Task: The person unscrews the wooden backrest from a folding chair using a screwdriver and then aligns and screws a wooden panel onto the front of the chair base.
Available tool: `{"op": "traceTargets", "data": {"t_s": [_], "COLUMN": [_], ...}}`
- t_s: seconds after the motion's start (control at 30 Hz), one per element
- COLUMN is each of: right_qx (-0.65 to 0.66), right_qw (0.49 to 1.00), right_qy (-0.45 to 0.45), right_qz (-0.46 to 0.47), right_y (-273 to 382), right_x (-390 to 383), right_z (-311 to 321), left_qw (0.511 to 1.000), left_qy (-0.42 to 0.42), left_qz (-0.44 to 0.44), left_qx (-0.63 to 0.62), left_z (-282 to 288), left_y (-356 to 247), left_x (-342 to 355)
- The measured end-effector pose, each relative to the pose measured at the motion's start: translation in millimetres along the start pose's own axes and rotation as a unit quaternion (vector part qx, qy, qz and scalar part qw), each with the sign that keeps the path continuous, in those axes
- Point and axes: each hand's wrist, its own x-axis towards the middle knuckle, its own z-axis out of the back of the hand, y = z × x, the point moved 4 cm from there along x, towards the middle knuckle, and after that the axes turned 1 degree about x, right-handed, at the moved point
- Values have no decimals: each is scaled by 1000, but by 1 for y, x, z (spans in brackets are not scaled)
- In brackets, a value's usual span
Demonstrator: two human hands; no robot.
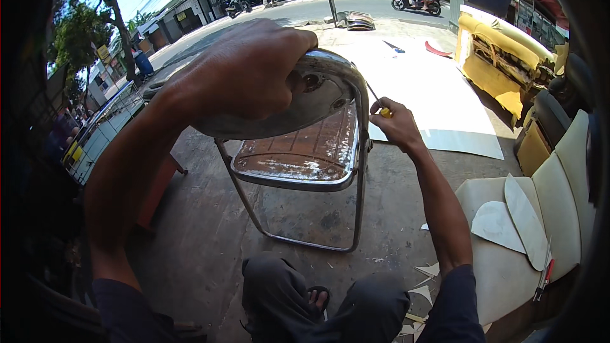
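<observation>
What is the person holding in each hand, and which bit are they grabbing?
The left hand clasps the metal chair frame by its curved top. The right hand holds a screwdriver by its yellow handle, the shaft pointing at the frame.

White sheet on pavement, yellow sofa frame, cream cushion pieces, passing motorbike

Folding chair centre on ground; flat sheet behind-right; cushion pieces right; road behind.

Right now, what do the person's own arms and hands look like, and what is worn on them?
Both hands are bare: left hand, right hand. No gloves, rings or watch show. The forearms are bare; dark sleeves start near the elbows on both arms.
</observation>
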Motion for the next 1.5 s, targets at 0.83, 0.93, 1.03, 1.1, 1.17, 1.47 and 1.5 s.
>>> {"op": "traceTargets", "data": {"t_s": [0.83,0.93,1.03,1.1,1.17,1.47,1.5], "right_qx": [-117,25,299,232,255,-32,-85], "right_qw": [986,991,941,933,947,980,976], "right_qy": [70,-38,-150,-274,-197,-183,-189], "right_qz": [99,127,49,25,-3,-66,-71], "right_y": [-144,-153,-121,-106,-95,-57,-55], "right_x": [163,133,31,-76,-170,-262,-269], "right_z": [-86,-59,-31,6,3,24,30], "left_qw": [848,833,606,534,513,272,250], "left_qy": [-507,-348,-66,17,79,197,175], "left_qz": [19,148,326,284,251,150,167], "left_qx": [-156,-404,-723,-796,-817,-930,-938], "left_z": [-111,-187,-265,-286,-294,-329,-329], "left_y": [-82,-93,-89,-98,-127,-220,-223], "left_x": [-91,-110,-104,-90,-70,-38,-33]}}
